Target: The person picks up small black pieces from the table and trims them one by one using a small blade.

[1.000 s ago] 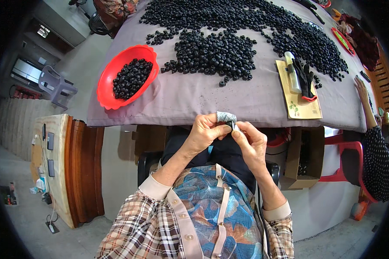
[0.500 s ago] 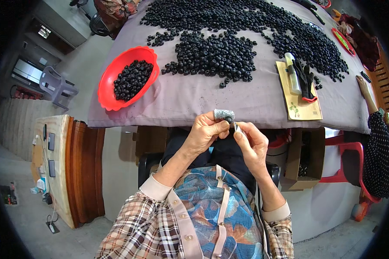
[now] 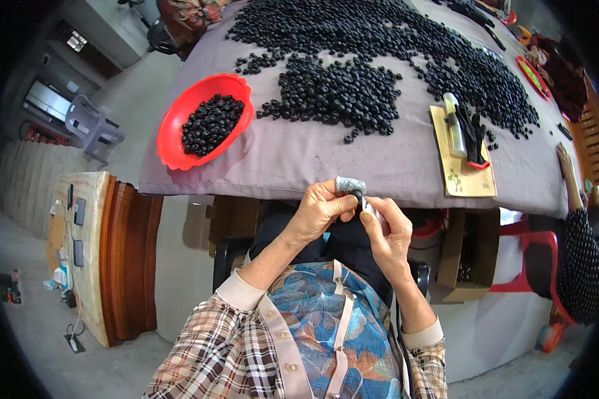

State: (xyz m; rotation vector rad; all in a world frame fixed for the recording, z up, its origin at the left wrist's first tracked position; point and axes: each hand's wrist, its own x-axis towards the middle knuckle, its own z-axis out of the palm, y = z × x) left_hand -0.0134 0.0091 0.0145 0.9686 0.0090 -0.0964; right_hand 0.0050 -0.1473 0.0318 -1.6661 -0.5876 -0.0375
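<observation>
Just off the near table edge, my left hand (image 3: 316, 214) pinches a single round black bead (image 3: 358, 195) between thumb and index finger. A grey knitted cover (image 3: 350, 185) wraps that index finger. My right hand (image 3: 391, 234) is closed on a small, flat, silvery piece (image 3: 368, 207), held against the bead; its exact kind is too small to make out. Beyond my hands lies a heap of black beads (image 3: 339, 93) on the grey tablecloth (image 3: 279, 159). To the left, a red scalloped bowl (image 3: 170, 136) holds more black beads.
At right on the table are a tan card (image 3: 469, 183), a clear tube (image 3: 454, 133) and a black glove (image 3: 474, 138). A co-worker's arm (image 3: 569, 179) rests at the far right edge. A cardboard box (image 3: 464, 292) stands below; a wooden cabinet (image 3: 126, 259) is at left.
The whole view has shifted slightly. My hands stay together with the same grip, and the silvery piece now sits closer against the bead, turned a little.
</observation>
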